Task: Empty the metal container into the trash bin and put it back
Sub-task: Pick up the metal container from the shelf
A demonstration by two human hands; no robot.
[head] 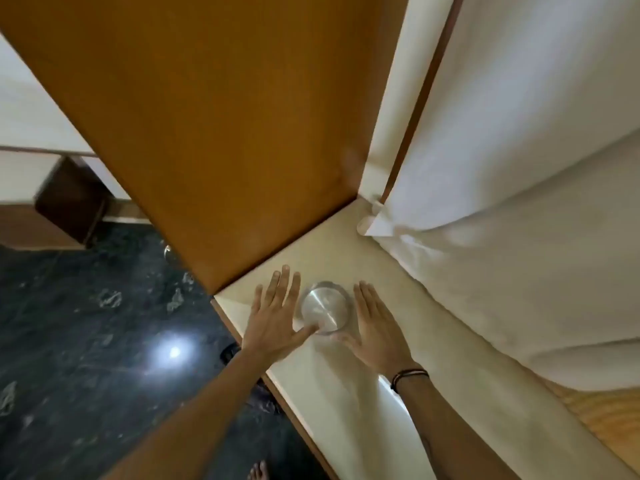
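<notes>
A small round metal container (323,307) stands upright on a pale beige side table (332,382) beside a bed. Its shiny inside looks bare. My left hand (277,313) lies flat on the table just left of it, fingers spread, the thumb reaching to the container's near rim. My right hand (375,327) lies flat just right of it, fingers together, the thumb near the container's lower edge. Neither hand grips it. A dark wristband circles my right wrist. No trash bin is in view.
An orange-brown wooden panel (221,126) rises behind the table. White bedding (519,202) fills the right side. Dark glossy stone floor (86,341) lies to the left, with a dark brown box-like object (69,199) at the far left. My bare toes (258,472) show at the bottom.
</notes>
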